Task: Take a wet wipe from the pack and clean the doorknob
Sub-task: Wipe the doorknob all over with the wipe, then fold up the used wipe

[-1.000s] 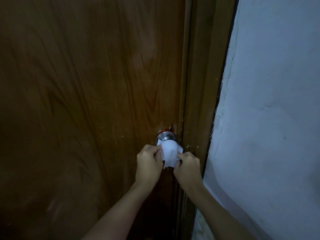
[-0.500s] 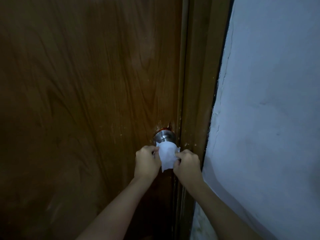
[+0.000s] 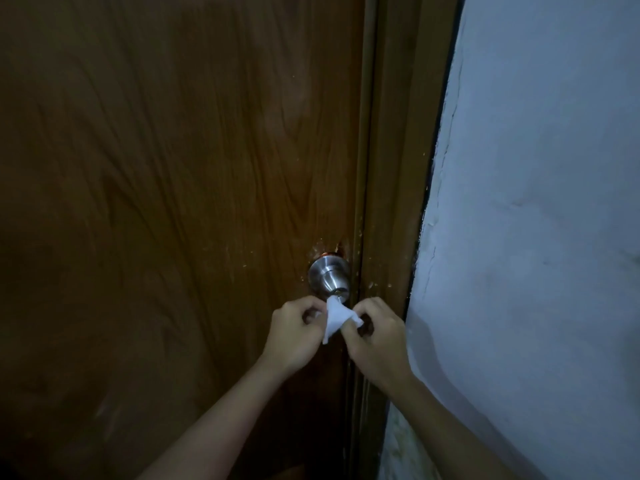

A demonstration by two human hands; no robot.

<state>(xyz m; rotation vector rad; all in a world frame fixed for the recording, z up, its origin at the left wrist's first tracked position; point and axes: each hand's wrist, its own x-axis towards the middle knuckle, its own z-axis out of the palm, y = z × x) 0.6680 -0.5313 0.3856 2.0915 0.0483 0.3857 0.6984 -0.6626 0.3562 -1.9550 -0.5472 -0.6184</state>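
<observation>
A round silver doorknob [image 3: 330,278] sticks out of the brown wooden door [image 3: 173,202] near its right edge. Just below it a white wet wipe [image 3: 335,317] is stretched between my two hands, its top corner touching the knob's front. My left hand [image 3: 296,332] pinches the wipe's left side with curled fingers. My right hand [image 3: 375,336] pinches its right side. Most of the knob is uncovered. The wipe pack is not in view.
The door frame [image 3: 391,202] runs down right of the knob. A pale blue-white plaster wall [image 3: 536,237] with cracks along its edge fills the right side. The scene is dim.
The wipe has come down off the knob, which it covered a second ago. Both hands have moved lower with it, and the wipe is now bunched smaller between them.
</observation>
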